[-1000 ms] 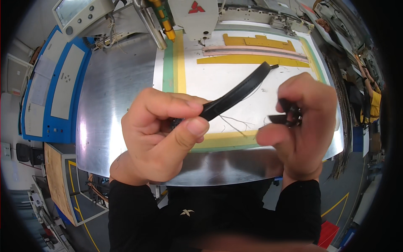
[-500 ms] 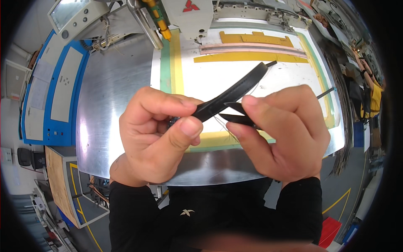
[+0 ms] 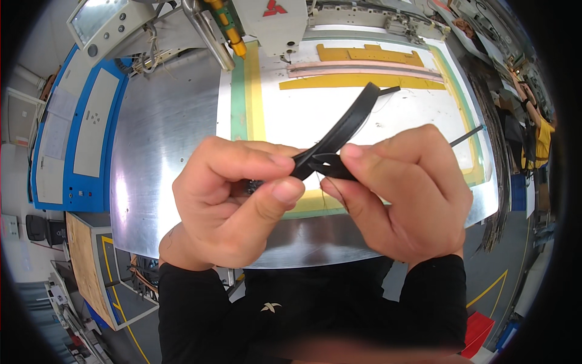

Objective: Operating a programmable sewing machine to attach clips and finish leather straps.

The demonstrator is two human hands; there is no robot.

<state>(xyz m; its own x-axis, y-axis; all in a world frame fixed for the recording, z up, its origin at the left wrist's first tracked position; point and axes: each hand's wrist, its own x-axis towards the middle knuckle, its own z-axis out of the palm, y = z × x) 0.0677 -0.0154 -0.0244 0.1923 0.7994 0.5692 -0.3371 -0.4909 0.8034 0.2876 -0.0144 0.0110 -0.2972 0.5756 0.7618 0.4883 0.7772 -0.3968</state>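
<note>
A narrow black stitched strap [image 3: 350, 124] is pinched between thumb and fingers of my left hand [image 3: 227, 203]; its free end curves up and to the right. In my right hand [image 3: 418, 188] are small black thread snips [image 3: 334, 166]. Their blade tips meet the strap's lower edge just beside my left fingertips, almost closed. Fine loose threads [image 3: 322, 195] dangle below the blades. My left fingers hide the strap's near end. A small dark, rough-looking bit shows behind them, too unclear to name.
Below my hands lies a metal table [image 3: 163, 133] with a white panel [image 3: 357, 109] edged in yellow and green tape. Yellow templates [image 3: 364, 83] and a pink strip [image 3: 364, 71] lie farther back. A sewing machine head [image 3: 273, 27] overhangs the back; a blue cabinet [image 3: 85, 133] stands left.
The snips have moved left onto the strap, and their blades have come closer together. The strap's free end has tilted up and to the left; my left fingertips have shifted slightly right.
</note>
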